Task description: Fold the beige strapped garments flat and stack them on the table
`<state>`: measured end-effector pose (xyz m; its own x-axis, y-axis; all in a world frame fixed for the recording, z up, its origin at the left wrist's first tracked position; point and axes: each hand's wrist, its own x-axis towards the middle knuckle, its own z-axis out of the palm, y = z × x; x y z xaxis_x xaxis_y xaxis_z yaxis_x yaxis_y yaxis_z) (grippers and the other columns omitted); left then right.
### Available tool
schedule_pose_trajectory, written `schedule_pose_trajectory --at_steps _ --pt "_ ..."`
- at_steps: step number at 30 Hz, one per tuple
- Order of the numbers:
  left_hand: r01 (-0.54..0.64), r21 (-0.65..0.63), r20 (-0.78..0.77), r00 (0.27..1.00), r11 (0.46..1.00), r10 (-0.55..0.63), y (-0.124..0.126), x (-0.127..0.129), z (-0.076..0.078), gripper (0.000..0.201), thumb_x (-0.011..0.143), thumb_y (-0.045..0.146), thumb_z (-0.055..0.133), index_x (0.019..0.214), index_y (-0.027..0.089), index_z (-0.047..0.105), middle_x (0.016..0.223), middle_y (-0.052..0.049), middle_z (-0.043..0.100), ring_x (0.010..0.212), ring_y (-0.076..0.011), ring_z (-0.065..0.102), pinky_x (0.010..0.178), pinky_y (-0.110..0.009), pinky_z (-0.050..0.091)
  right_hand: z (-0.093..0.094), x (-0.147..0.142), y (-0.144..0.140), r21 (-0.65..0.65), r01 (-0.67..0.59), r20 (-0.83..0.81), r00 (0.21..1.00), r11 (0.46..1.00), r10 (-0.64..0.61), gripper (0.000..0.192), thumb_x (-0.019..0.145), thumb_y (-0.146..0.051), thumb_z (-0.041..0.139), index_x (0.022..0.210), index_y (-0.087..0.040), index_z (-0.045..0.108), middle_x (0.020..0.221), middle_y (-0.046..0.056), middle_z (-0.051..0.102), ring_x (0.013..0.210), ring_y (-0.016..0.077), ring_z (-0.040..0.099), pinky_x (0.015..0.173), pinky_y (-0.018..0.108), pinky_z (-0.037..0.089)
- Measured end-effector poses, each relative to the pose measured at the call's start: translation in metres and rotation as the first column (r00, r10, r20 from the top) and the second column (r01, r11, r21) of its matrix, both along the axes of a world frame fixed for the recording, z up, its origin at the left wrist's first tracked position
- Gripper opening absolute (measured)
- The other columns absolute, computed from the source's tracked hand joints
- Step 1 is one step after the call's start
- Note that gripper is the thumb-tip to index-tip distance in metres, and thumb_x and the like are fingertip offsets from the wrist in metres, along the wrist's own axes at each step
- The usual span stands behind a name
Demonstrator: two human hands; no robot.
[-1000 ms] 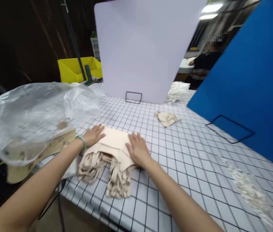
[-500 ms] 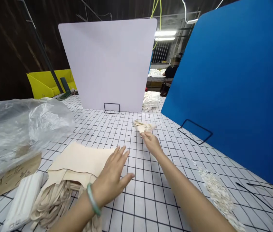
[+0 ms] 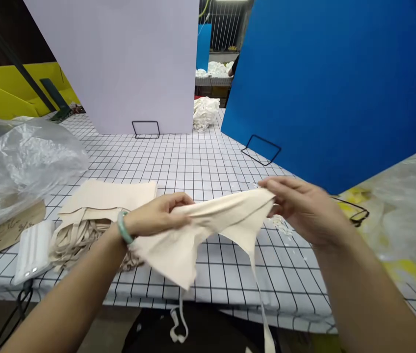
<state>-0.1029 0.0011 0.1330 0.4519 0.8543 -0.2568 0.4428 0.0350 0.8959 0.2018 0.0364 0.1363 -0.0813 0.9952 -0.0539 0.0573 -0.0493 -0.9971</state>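
Observation:
Stretched between my hands is a cream strappy garment (image 3: 226, 213), held above the front of the table, its thin straps dangling past the edge. My left hand (image 3: 161, 214), with a pale green bangle at the wrist, is closed on the garment's left side. At the upper right corner my right hand (image 3: 301, 208) pinches the fabric, slightly blurred. Left of the garment lies a stack of similar cream pieces (image 3: 110, 193), its bundled straps (image 3: 79, 240) toward me, partly behind my left forearm.
A white rectangular device (image 3: 34, 250), brown card (image 3: 7, 233) and clear plastic bag (image 3: 39, 152) sit at left. Pale lilac (image 3: 130, 63) and blue (image 3: 322, 88) panels stand at the back on wire feet. White cloth (image 3: 206, 113) is heaped between them. Plastic (image 3: 410, 211) lies at right.
The garment, earlier crumpled at mid-table in my right hand, has come toward me and is spread out. My left hand, earlier open over the stack, now grips it too. The view has tilted down.

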Motion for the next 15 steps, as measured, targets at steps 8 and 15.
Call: schedule_pose_trajectory --at_steps 8,15 --pt "0.064 0.468 -0.417 0.896 0.882 0.156 -0.056 0.005 -0.08 0.031 0.082 0.037 0.069 0.107 0.021 0.062 0.121 -0.011 0.062 0.115 -0.0312 0.056 0.098 -0.051 0.048 -0.111 0.043 -0.032 0.089 0.044 0.632 0.77 0.995 -0.091 0.036 0.084 -0.05 0.061 0.105 -0.023 0.072 0.098 0.007 0.07 0.075 0.0207 0.066 0.068 0.037 0.054" --pt "0.264 0.493 -0.536 0.843 0.829 0.05 -0.092 0.008 -0.105 0.03 0.08 0.005 0.051 0.105 0.02 0.058 0.114 -0.011 0.06 0.106 -0.0257 0.058 0.089 -0.041 0.054 -0.127 -0.001 -0.007 0.259 -0.366 0.792 0.61 0.894 0.021 0.035 0.088 -0.019 0.043 0.112 -0.023 0.068 0.113 0.01 0.065 0.103 0.0267 0.061 0.08 0.041 0.052"
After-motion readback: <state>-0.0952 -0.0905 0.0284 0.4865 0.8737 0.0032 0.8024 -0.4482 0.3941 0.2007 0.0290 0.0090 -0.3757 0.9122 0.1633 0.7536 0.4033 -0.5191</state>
